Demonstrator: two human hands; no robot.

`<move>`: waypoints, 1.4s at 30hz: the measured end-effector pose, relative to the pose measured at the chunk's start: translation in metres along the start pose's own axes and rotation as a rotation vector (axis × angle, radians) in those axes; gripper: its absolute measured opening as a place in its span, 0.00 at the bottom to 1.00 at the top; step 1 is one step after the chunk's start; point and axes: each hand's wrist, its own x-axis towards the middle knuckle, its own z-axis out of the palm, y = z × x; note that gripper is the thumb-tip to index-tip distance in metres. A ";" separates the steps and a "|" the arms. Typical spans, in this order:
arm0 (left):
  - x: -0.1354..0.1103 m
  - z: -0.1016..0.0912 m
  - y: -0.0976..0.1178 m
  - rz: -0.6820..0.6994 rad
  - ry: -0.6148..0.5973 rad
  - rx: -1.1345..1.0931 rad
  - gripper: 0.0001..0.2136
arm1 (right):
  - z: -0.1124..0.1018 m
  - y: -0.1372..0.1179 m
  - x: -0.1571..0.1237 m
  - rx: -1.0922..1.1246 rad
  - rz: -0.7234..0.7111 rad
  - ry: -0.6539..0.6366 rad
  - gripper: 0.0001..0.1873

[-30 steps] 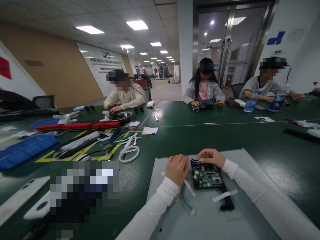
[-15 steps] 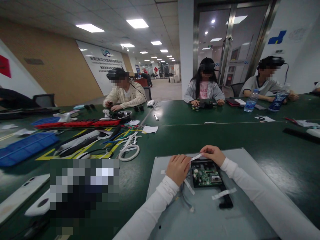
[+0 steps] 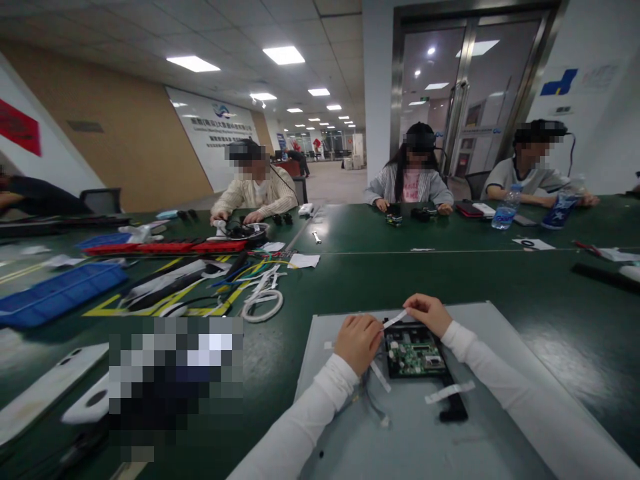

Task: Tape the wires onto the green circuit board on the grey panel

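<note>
A strip of white tape [image 3: 395, 321] runs between my two hands, above the far edge of a black frame [image 3: 391, 369]. My right hand [image 3: 429, 315] pinches its upper right end. Curled over the lower left end is my left hand [image 3: 357, 342], its fingers closed and the fingertips partly hidden. Inside the frame sits a green circuit board [image 3: 413, 358]. Another tape strip [image 3: 450, 392] crosses the black arm [image 3: 454, 408] of the frame, and one more [image 3: 381, 377] lies by grey cables [image 3: 371, 400]. All this rests on a grey flat panel [image 3: 400, 450].
The panel lies on a green table [image 3: 280, 407]. To the left are a roll of white tape [image 3: 263, 307], a blue tray [image 3: 60, 290], a white phone-like slab [image 3: 50, 393] and tangled wires. Several people with headsets sit across, near water bottles [image 3: 505, 212] and a wrench [image 3: 316, 237].
The view has shifted slightly, so the scene sits a little lower and further right. Both hands keep their hold on the tape strip, with almost no movement over the frame.
</note>
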 end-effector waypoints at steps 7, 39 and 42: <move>-0.001 0.001 -0.002 0.004 -0.034 -0.002 0.06 | 0.003 0.001 -0.001 -0.137 -0.053 0.016 0.10; -0.002 0.004 -0.004 -0.040 -0.148 -0.015 0.09 | 0.005 -0.008 -0.004 -0.342 -0.155 0.036 0.06; -0.002 0.004 -0.004 -0.044 -0.149 -0.013 0.09 | 0.005 -0.009 -0.005 -0.373 -0.176 0.038 0.06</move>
